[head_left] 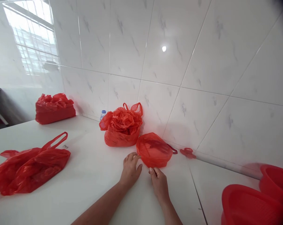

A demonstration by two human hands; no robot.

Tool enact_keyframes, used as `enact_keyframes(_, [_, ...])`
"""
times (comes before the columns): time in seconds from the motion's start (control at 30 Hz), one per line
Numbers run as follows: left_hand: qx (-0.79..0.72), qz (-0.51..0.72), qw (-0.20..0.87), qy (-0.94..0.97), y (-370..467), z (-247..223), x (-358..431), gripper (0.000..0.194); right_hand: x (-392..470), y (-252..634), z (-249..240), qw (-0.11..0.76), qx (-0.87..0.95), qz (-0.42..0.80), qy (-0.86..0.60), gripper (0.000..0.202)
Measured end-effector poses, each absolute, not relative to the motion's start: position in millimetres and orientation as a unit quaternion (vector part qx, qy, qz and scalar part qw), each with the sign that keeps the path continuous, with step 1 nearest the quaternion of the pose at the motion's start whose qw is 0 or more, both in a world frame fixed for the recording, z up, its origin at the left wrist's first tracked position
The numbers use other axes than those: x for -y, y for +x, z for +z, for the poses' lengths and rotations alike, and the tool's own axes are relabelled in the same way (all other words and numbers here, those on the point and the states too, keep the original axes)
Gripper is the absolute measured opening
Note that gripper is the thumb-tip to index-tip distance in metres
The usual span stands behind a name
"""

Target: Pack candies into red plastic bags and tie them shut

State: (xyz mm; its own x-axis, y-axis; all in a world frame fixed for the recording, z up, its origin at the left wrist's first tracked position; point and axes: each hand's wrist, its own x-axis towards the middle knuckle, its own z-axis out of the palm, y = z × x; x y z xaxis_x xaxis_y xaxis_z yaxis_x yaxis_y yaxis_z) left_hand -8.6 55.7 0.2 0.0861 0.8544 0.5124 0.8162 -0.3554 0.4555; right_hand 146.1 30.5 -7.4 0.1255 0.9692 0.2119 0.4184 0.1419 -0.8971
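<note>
A thin, translucent red plastic bag (155,150) lies near the back edge of a white counter (90,162), its dark red handle pointing right. The right hand (159,181) pinches its near rim between thumb and fingers; the left hand (131,170), thumb apart from the fingers, touches its left side with a fingertip.

Just left, a bulky bundle of crumpled red plastic bags (122,137) partly hides a clear bottle with a blue cap (103,114); any label is too small to read. Another red plastic bundle (55,114) sits at the far left corner. A loose, crumpled red bag (38,165) covers part of the counter's left side. Toward the right, a small red plastic scrap (188,152) lies along the back edge, and two red plastic baskets (253,203) stand at the right end. White, grey-flecked tiles (122,47) line the wall behind.
</note>
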Motion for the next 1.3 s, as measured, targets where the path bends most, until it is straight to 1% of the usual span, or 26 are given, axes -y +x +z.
enact_keyframes(0.07, [-0.526,0.437,-0.054,0.728,-18,18,-60,0.033,-32,146,-8,0.466,0.594,0.293,-0.587,0.035])
enact_keyframes(0.13, [-0.492,0.487,-0.133,0.709,-31,46,-69,0.031,-32,146,-6,0.461,0.587,0.299,-0.594,0.036])
enact_keyframes(0.2, [-0.478,0.518,-0.187,0.684,-44,84,-82,0.031,-30,145,-4,0.457,0.579,0.303,-0.603,0.036])
enact_keyframes(0.27, [-0.468,0.539,-0.212,0.667,-54,129,-103,0.033,-29,145,-2,0.454,0.577,0.3,-0.609,0.035])
enact_keyframes(0.33, [-0.476,0.52,-0.191,0.684,-60,174,-128,0.034,-28,146,-3,0.45,0.583,0.295,-0.608,0.034])
enact_keyframes(0.4, [-0.524,0.463,-0.133,0.702,-62,211,-154,0.035,-29,148,-6,0.449,0.594,0.283,-0.604,0.033])
enact_keyframes(0.43, [-0.556,0.414,-0.09,0.715,-62,225,-167,0.038,-30,149,-8,0.448,0.599,0.275,-0.603,0.033])
enact_keyframes(0.5, [-0.583,0.369,-0.071,0.721,-63,242,-192,0.037,-35,151,-15,0.444,0.607,0.263,-0.605,0.032])
enact_keyframes(0.53, [-0.598,0.352,-0.063,0.717,-64,246,-204,0.039,-38,152,-18,0.44,0.609,0.262,-0.605,0.032])
enact_keyframes(0.63, [-0.636,0.327,-0.037,0.698,-65,244,-231,0.051,-45,152,-23,0.437,0.616,0.265,-0.599,0.03])
enact_keyframes(0.67, [-0.643,0.325,-0.023,0.693,-64,241,-237,0.05,-46,152,-23,0.438,0.618,0.265,-0.597,0.029])
enact_keyframes(0.7, [-0.648,0.328,-0.01,0.688,-63,239,-242,0.044,-46,152,-23,0.44,0.618,0.263,-0.596,0.028])
enact_keyframes(0.77, [-0.646,0.349,0.013,0.679,-59,236,-248,0.024,-45,151,-21,0.442,0.615,0.259,-0.599,0.027])
enact_keyframes(0.83, [-0.634,0.395,0.02,0.664,-55,238,-249,0.01,-43,150,-18,0.442,0.611,0.257,-0.604,0.028])
enact_keyframes(1.0, [-0.558,0.572,-0.012,0.601,-43,270,-242,0.013,-40,150,-16,0.458,0.602,0.258,-0.601,0.027])
enact_keyframes(1.1, [-0.468,0.659,-0.017,0.589,-31,288,-217,0.014,-41,150,-16,0.457,0.604,0.248,-0.604,0.028])
enact_keyframes(1.17, [-0.373,0.696,0.001,0.614,-21,286,-184,0.014,-41,149,-16,0.45,0.603,0.25,-0.609,0.029])
enact_keyframes(1.23, [-0.296,0.696,0.017,0.654,-12,263,-139,0.013,-41,149,-15,0.448,0.6,0.255,-0.612,0.028])
enact_keyframes(1.3, [-0.277,0.64,0.054,0.715,-5,220,-89,0.016,-40,150,-13,0.455,0.594,0.257,-0.612,0.028])
